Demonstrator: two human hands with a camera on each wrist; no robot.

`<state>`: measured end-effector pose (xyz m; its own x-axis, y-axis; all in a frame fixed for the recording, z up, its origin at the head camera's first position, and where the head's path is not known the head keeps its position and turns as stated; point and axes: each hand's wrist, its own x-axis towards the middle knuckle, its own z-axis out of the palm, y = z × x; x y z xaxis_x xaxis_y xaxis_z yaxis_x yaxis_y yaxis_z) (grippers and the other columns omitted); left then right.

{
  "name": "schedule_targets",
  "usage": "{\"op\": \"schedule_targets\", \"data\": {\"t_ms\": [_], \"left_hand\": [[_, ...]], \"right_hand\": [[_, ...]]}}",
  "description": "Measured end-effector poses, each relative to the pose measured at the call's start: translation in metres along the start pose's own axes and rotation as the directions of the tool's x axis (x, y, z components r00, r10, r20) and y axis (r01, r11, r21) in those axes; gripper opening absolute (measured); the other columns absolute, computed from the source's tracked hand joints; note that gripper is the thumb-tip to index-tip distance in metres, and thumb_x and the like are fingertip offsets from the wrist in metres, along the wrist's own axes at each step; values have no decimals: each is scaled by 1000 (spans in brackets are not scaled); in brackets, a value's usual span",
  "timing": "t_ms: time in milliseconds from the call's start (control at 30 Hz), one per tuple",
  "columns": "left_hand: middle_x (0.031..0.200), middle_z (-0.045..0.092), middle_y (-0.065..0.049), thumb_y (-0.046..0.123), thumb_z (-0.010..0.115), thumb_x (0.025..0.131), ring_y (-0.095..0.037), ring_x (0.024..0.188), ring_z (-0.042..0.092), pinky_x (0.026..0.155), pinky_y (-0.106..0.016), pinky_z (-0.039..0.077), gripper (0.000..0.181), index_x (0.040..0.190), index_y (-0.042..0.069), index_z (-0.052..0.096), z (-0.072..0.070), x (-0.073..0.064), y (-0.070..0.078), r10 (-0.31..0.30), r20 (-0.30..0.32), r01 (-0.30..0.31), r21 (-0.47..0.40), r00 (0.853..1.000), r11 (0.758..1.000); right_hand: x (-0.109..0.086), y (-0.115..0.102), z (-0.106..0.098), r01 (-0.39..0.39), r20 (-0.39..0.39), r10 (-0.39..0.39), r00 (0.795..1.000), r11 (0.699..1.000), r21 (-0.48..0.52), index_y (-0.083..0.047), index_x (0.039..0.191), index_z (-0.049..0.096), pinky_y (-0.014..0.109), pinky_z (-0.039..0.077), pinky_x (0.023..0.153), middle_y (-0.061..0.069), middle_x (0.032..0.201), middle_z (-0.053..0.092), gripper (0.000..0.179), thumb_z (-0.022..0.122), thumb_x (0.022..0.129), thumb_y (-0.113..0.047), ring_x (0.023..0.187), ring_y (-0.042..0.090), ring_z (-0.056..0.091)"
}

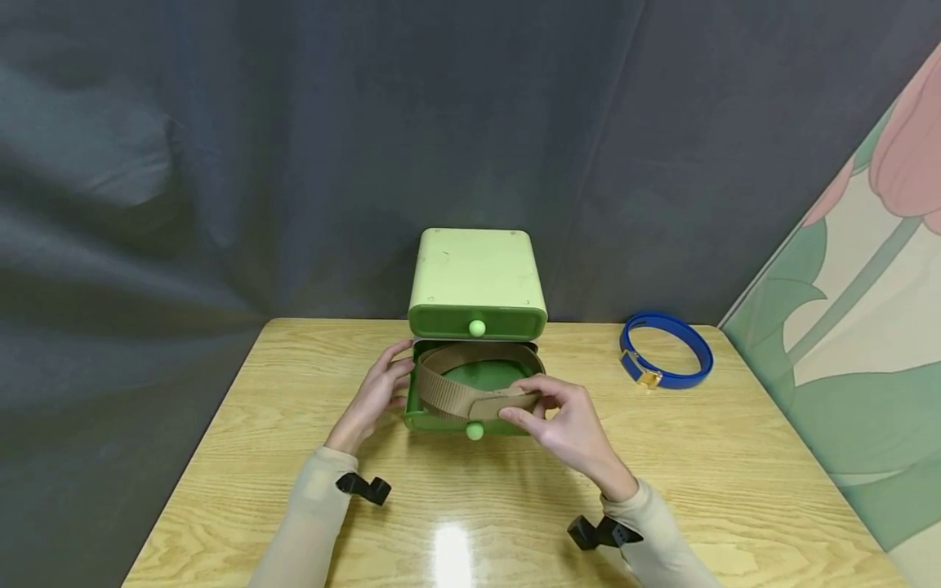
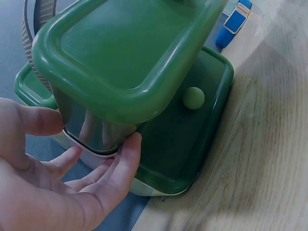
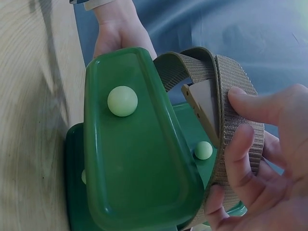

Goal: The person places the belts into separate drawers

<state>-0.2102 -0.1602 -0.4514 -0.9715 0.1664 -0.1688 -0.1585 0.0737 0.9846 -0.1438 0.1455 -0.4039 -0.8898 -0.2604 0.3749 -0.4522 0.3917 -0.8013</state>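
Observation:
A small green chest of drawers (image 1: 478,273) stands at the table's back, one drawer (image 3: 144,173) pulled out below the top one. A brown webbing belt (image 1: 448,396) lies looped inside that drawer, its front part rising by the front rim. My right hand (image 1: 577,429) pinches the belt near its flat tan buckle plate (image 3: 199,115), thumb on one face of the webbing. At the drawer's left side is my left hand (image 1: 375,400), its extended fingers touching the side wall (image 2: 96,132) close to the front corner.
A coiled blue belt (image 1: 694,343) with a gold buckle lies at the table's back right. Under the pulled-out drawer, a lower drawer front (image 2: 173,154) with a round knob stays closed. A dark curtain (image 1: 470,122) hangs behind the table (image 1: 257,457); a floral panel (image 1: 867,327) borders its right.

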Motion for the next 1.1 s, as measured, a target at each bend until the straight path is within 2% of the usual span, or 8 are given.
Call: {"op": "schedule_targets", "data": {"t_ms": [533, 867, 1100], "left_hand": [[167, 41, -22, 28, 43, 114, -37, 134, 60, 83, -29, 50, 61, 170, 16, 25, 1, 0, 1, -8, 8, 8, 11, 1000, 1000], [166, 42, -23, 27, 44, 113, -39, 136, 60, 84, -29, 52, 61, 170, 16, 25, 1, 0, 0, -7, 14, 7, 0, 1000, 1000], [165, 44, -22, 30, 46, 113, -37, 133, 61, 85, -30, 52, 62, 170, 17, 25, 0, 0, -1, -13, 5, 13, 3, 1000, 1000]], "right_hand": [[6, 2, 4, -15, -29, 15, 999, 1000, -10, -7, 112, 79, 28, 54, 66, -2, 71, 69, 28, 90, 86, -10, 60, 5, 60], [9, 4, 7, -31, -31, 31, 999, 999, 7, -5, 111, 79, 25, 53, 63, 5, 83, 76, 27, 90, 87, -11, 66, 6, 64], [11, 6, 9, -58, -20, 59, 998, 998, 9, -5, 111, 79, 25, 52, 56, 7, 81, 76, 27, 89, 86, -9, 65, 6, 65]]}}
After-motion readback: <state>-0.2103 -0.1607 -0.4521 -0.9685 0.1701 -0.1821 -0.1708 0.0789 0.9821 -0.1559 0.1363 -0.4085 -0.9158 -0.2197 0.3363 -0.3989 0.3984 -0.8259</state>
